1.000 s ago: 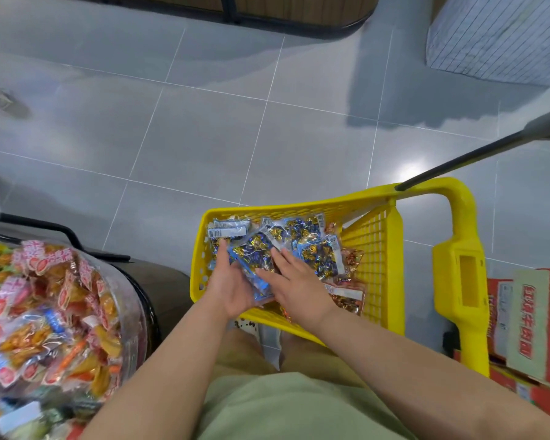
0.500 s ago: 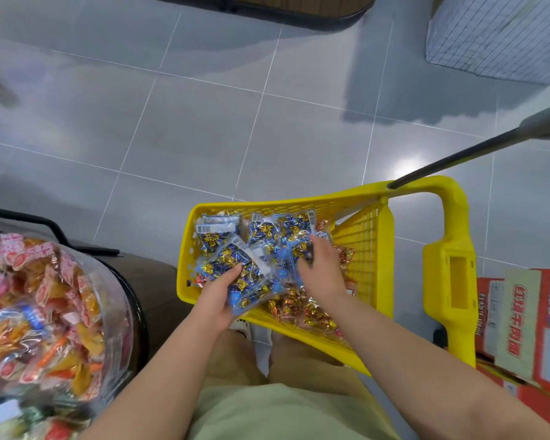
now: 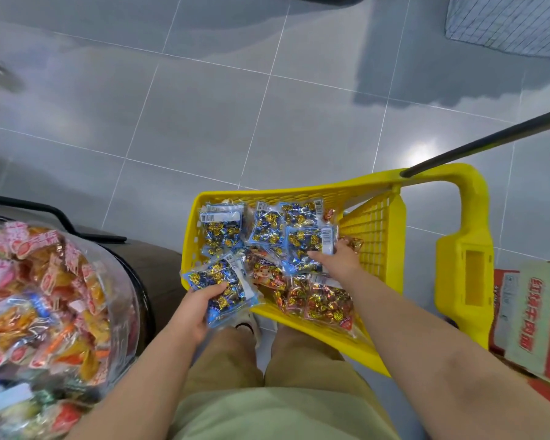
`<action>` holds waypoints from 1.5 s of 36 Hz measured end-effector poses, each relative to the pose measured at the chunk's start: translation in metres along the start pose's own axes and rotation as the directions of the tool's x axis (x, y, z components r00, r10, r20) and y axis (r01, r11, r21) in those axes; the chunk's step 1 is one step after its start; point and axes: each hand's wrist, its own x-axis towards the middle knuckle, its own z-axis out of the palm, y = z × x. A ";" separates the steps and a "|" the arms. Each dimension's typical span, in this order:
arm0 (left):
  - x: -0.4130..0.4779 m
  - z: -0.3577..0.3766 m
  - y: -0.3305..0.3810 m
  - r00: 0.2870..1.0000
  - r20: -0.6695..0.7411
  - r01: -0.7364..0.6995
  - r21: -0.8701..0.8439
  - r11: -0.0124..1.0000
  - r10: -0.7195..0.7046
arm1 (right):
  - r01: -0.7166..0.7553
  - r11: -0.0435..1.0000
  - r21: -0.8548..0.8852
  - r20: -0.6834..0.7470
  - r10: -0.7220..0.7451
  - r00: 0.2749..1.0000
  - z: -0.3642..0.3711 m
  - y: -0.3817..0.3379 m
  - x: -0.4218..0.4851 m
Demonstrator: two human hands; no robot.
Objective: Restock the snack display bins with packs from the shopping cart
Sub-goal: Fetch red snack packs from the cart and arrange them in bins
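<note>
The left hand (image 3: 200, 308) grips a blue snack pack (image 3: 224, 289) at the near-left rim of the yellow cart basket (image 3: 375, 236). The right hand (image 3: 340, 260) closes on another blue pack (image 3: 308, 246) lying inside the basket, with orange packs (image 3: 318, 301) just below that grip. The display bin (image 3: 77, 300) sits left of the left hand.

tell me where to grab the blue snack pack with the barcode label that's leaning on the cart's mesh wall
Take the blue snack pack by its lower right edge, just under the white barcode strip, coming from the near side as the right hand does. It lies tilted on top of the pile in the yellow cart, so that edge is free, and the flat film seam there looks easier to pinch than the lumpy middle.
</note>
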 end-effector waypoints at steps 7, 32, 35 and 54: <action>-0.004 -0.024 0.004 0.999 -0.019 -0.050 -0.071 0.996 0.049 | 0.176 0.978 0.111 -0.033 -0.173 0.984 0.013 -0.016 -0.032; -0.110 -0.338 -0.077 0.921 -0.338 -0.348 -0.493 0.797 0.194 | 0.494 0.865 -0.084 0.369 -0.434 0.822 0.321 -0.103 -0.238; -0.133 -0.393 -0.100 0.893 -0.408 -0.402 -0.526 0.750 0.192 | 0.442 0.897 0.022 0.463 -0.401 0.790 0.374 -0.101 -0.277; -0.225 -0.550 -0.206 0.580 -0.812 -0.789 -0.544 0.285 0.059 | 0.099 0.995 0.026 0.892 -0.068 0.446 0.591 -0.089 -0.455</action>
